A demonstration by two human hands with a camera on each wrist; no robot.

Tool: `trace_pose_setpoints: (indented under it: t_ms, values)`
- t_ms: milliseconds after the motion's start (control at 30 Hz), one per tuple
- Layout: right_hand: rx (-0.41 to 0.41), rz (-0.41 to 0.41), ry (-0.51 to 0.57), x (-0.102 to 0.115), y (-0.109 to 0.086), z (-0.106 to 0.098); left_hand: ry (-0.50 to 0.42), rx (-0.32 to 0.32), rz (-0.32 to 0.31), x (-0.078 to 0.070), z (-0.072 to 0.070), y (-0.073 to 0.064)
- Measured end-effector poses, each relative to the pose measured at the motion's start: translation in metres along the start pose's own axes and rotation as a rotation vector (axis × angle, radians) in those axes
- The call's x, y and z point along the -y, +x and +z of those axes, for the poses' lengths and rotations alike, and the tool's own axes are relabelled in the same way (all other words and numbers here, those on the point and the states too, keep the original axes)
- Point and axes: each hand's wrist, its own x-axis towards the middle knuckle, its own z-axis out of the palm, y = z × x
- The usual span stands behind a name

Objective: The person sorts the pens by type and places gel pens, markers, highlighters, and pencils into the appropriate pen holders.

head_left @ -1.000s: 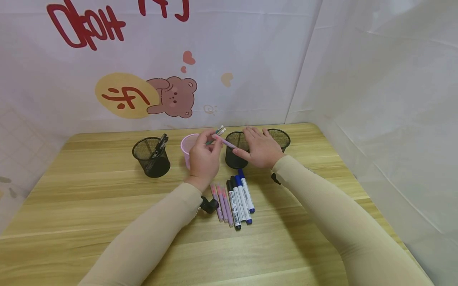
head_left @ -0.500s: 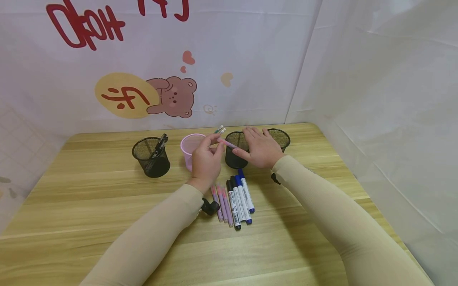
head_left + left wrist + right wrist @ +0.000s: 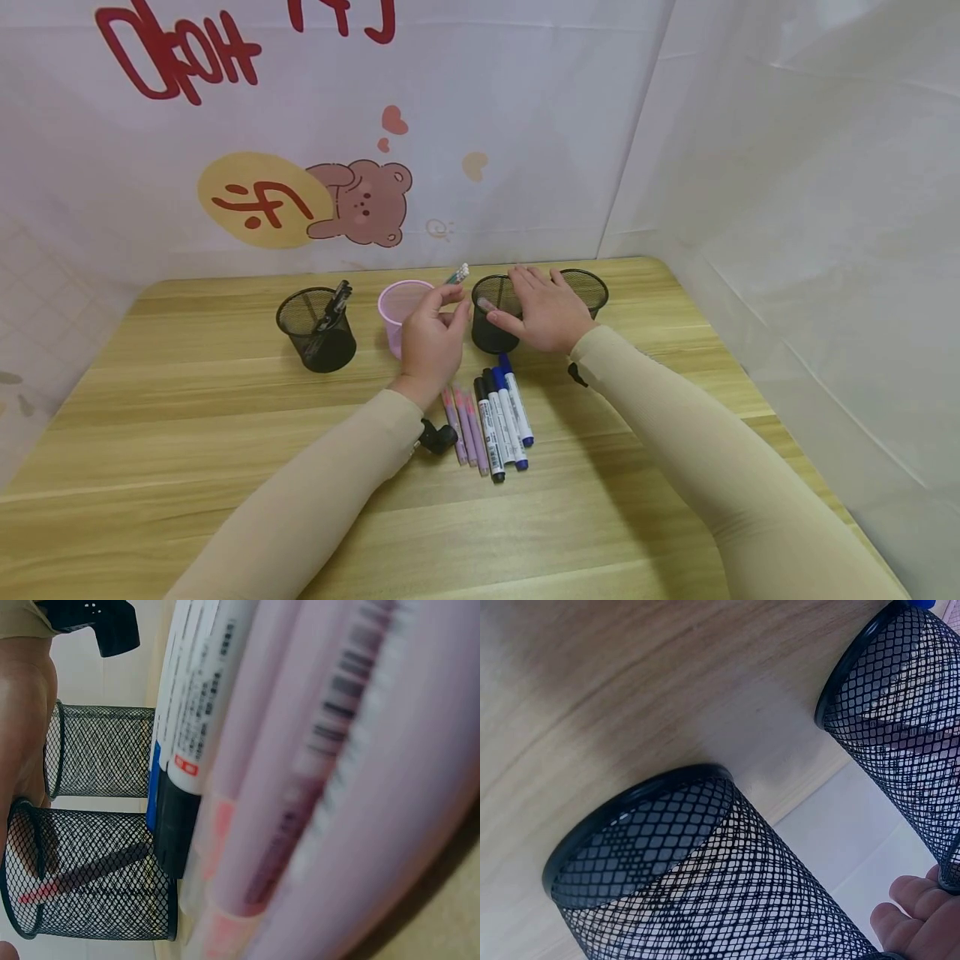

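Left wrist: pen (image 3: 88,871) long-axis slanted in blk cup (image 3: 109,911), pink end rimward; L grip (image 3: 432,340), R grip (image 3: 552,313) released.

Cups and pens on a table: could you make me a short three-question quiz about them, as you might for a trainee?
1. How many black cups show in the head view?
2. True or false: the markers lie on the table.
3. Which black cup has a pink-tipped pen leaning inside it?
A. The leftmost
B. The rightmost
C. The one just right of the pink cup

Key: 1. Three. 2. True. 3. C.
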Motion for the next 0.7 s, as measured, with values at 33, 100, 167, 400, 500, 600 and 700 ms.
trace_pose_setpoints:
  t_ms: [33, 100, 167, 400, 500, 600, 700]
  values:
    - [0.000, 0.000, 0.000, 0.000, 0.000, 0.000, 0.003, 0.007, 0.000, 0.000, -0.001, 0.000]
    - [-0.002, -0.002, -0.001, 0.000, 0.000, 0.001, 0.009, 0.028, 0.003, -0.001, -0.002, -0.002]
    - [-0.003, -0.002, -0.003, -0.001, 0.001, 0.001, 0.015, 0.060, 0.002, -0.002, -0.005, -0.003]
    - [-0.007, -0.002, 0.004, 0.000, 0.000, 0.001, 0.117, 0.218, -0.010, -0.005, -0.024, -0.008]
    - [-0.006, 0.000, 0.010, 0.000, 0.000, 0.000, 0.177, 0.294, -0.036, -0.005, -0.034, -0.011]
    - [-0.005, 0.000, 0.006, 0.000, -0.001, 0.000, 0.265, 0.385, -0.055, -0.004, -0.044, -0.014]
    - [-0.007, 0.001, -0.003, 0.000, 0.000, 0.001, 0.374, 0.481, -0.046, -0.001, -0.051, -0.016]
